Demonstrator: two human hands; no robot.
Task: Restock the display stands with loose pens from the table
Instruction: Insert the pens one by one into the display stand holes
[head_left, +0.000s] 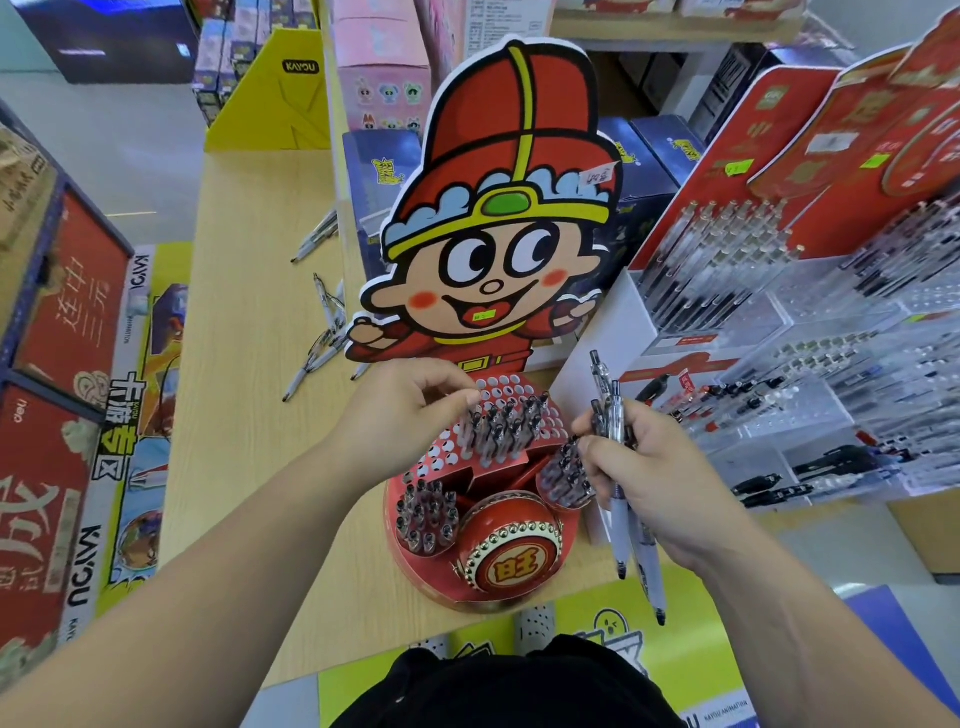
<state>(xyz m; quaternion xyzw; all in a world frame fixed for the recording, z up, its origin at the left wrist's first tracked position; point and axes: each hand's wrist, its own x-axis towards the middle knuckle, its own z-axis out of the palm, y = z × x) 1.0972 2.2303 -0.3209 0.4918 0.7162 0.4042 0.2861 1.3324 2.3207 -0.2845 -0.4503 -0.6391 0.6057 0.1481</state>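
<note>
A red cartoon-figure display stand (498, 525) sits on the wooden table (244, 374), its perforated top holding clusters of upright pens (501, 423). My left hand (405, 410) hovers over the stand's upper rows, its fingertips touching the pen tops; whether it pinches one is unclear. My right hand (644, 467) grips a bundle of clear-barrelled pens (623, 525), tips pointing down, just right of the stand. Several loose pens (322, 338) lie on the table to the left behind the stand.
Acrylic pen racks (810, 364) with red backboards fill the right side. Red and yellow boxed goods (67, 415) line the left edge. Dark blue boxes (379, 171) and a yellow carton (280, 98) stand behind the figure.
</note>
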